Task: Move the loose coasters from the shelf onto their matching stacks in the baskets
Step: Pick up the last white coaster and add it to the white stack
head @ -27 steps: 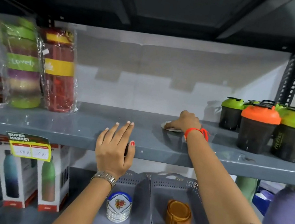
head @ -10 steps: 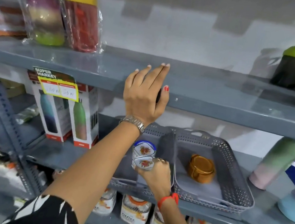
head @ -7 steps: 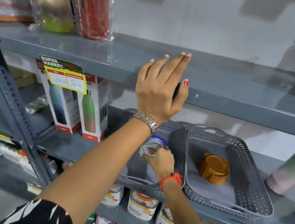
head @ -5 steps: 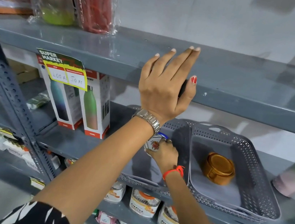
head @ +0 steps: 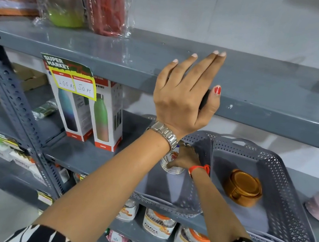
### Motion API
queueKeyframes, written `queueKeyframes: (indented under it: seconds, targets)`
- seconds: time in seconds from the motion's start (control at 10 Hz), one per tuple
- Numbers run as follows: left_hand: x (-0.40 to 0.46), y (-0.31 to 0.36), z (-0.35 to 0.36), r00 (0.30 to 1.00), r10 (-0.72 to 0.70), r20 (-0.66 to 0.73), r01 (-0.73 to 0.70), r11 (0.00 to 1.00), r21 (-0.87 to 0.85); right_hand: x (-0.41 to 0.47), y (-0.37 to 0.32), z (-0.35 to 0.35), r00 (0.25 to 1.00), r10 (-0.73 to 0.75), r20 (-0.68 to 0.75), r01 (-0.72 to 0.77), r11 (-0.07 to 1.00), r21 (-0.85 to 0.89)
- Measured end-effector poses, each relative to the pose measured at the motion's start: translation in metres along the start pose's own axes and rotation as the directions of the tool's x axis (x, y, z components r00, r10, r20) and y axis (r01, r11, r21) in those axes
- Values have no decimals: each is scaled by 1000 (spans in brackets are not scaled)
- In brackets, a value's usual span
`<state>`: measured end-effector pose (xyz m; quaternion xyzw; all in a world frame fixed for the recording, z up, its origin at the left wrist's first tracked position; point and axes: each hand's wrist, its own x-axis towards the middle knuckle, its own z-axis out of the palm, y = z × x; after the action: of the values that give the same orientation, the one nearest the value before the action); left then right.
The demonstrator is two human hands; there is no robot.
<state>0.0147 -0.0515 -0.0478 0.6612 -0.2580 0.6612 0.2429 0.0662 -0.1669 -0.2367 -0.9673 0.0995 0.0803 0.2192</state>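
In the head view, the left hand (head: pixel 185 95) lies flat on the front edge of the upper shelf (head: pixel 271 89), fingers spread and thumb hooked under the lip, grasping nothing else. The right hand (head: pixel 185 158) is in the left basket (head: pixel 185 208), fingers closed on the silver-rimmed coaster stack (head: pixel 169 166) near its back edge. The brown coaster stack (head: pixel 243 187) sits mid-floor in the right basket (head: pixel 286 200).

The left forearm (head: pixel 126 177) and its watch (head: pixel 164 133) are covering most of the white coaster stack (head: pixel 170 166); only its lower rim and a scrap of red print are showing. The right hand (head: pixel 185 158) is hiding the stack's top, so grip is unreadable. The left basket (head: pixel 181 208) is partly blocked by both arms. The wrapped bottles (head: pixel 68 1) are running off the top edge. The jar labels (head: pixel 157 226) below are blurring.
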Motion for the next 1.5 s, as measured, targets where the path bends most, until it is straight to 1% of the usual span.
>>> queueKeyframes:
  seconds: [0.1, 0.3, 0.4, 0.5, 0.6, 0.7, 0.8, 0.9, 1.0, 1.1, 1.2, 1.3, 1.5]
  targets:
    - [0, 0, 0, 1000, 2, -8, -2, 1000, 0, -1, -1, 2, 999, 35, -13, -35, 999, 30]
    - [0, 0, 0, 1000, -1, -7, 1, 1000, 3, -11, -9, 15, 990, 115, -87, -113, 993, 29]
    - [0, 0, 0, 1000, -2, -10, 2, 1000, 5, -14, -11, 18, 986, 136, -94, -134, 990, 34]
    - [-1, -1, 0, 1000, 1, -5, -1, 1000, 5, -18, -10, 17, 991, 124, -45, -122, 992, 37]
    - [-1, -1, 0, 1000, 1, 4, -1, 1000, 3, -26, -4, 7, 988, 117, -98, -108, 990, 93]
    - [-1, -1, -1, 1000, 2, 1, -2, 1000, 4, -36, 16, -13, 916, 133, -378, -97, 989, 112]
    - [-1, -2, -1, 1000, -1, 5, 1, 1000, 5, -45, 48, -32, 830, 217, -513, -186, 976, 113]
    - [-2, -2, 0, 1000, -5, 5, 5, 1000, 6, -57, 80, -40, 810, 335, -482, -320, 940, 117]
    - [-3, -1, 0, 1000, -1, -13, 1, 1000, 7, -68, 99, -40, 811, 451, -374, -484, 875, 6]
    - [-3, -2, 0, 1000, -4, -15, 4, 1000, 9, -74, 113, -34, 777, 546, -312, -591, 804, -64]
    - [-4, -3, 0, 1000, -1, -13, 1, 1000, 7, -73, 117, -30, 767, 568, -299, -618, 779, -104]
    - [-3, -2, 0, 1000, -3, -11, 3, 1000, 2, -71, 120, -29, 769, 554, -319, -618, 772, -148]
    - [-3, -2, -1, 1000, 4, -4, -4, 1000, 11, -69, 132, -26, 817, 504, -279, -549, 828, -111]
